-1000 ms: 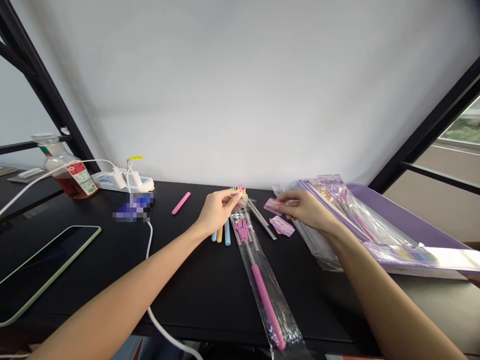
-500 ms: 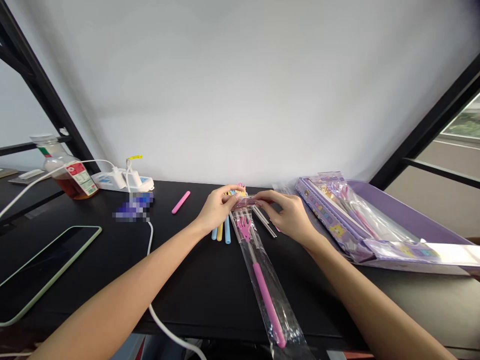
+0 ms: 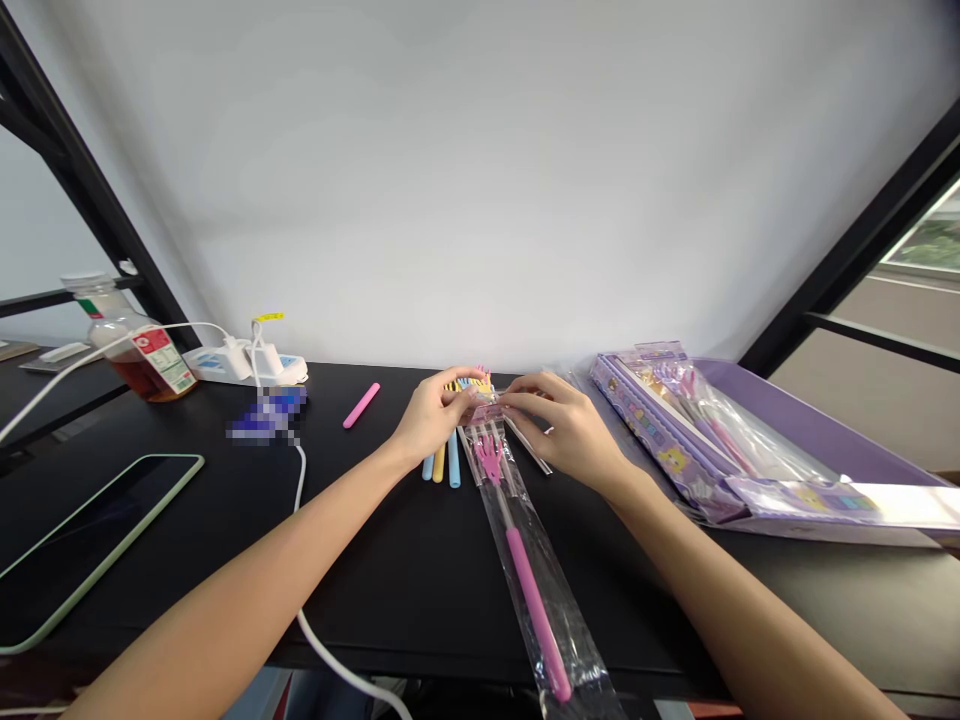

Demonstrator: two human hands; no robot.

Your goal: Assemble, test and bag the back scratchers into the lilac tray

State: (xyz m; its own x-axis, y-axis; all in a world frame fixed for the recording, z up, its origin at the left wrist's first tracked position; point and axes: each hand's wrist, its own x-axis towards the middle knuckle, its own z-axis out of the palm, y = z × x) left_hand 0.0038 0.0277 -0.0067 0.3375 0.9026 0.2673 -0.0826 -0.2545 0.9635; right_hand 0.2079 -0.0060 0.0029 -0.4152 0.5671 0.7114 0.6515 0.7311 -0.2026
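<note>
1. The left hand (image 3: pixel 435 418) and right hand (image 3: pixel 562 430) are close together, both pinching a pink card (image 3: pixel 484 412).
2. The card sits at the top of a clear plastic sleeve (image 3: pixel 556 630) around a pink back scratcher (image 3: pixel 534 610), lying on the black table (image 3: pixel 375 560).

Bright, even light, faint soft shadows, wide-angle bending at edges.

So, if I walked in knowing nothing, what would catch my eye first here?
Probably the left hand and right hand meeting over a small pink packet at the far edge of the black table. Just below them lies a pink hand-shaped back scratcher, bagged in clear plastic. To the right sits a large purple tray.
</note>
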